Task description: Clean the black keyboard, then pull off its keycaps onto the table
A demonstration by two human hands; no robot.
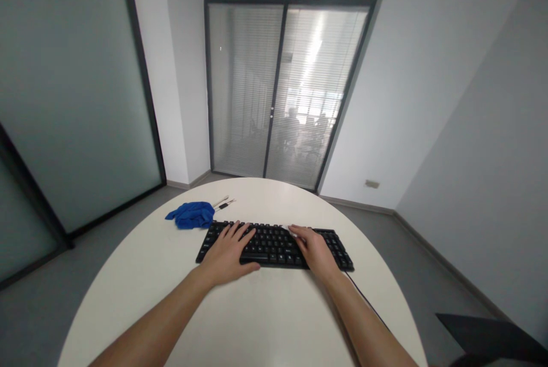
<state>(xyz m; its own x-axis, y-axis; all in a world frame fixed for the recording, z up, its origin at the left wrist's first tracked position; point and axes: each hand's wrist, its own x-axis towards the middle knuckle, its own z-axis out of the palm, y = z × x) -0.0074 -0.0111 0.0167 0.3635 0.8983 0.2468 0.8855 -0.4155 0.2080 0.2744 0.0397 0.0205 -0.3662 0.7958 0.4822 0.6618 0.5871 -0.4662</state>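
A black keyboard [274, 244] lies across the white round table, its cable [366, 298] running off at the lower right. My left hand [226, 253] rests on its left part, fingers spread over the keys and thumb out at the front edge. Over the right part of the keys is my right hand [314, 247], its fingers closed on a small white piece [287, 229], perhaps a tissue or wipe. Most of that piece is hidden under the fingers. It touches or hovers just above the upper rows of keys; I cannot tell which.
A crumpled blue cloth [193, 214] sits at the keyboard's upper left corner. Beside it lie thin tools [225, 204], one with a black part, too small to name. The table [274, 321] has a curved edge. A dark flat object [492, 335] juts in at the lower right.
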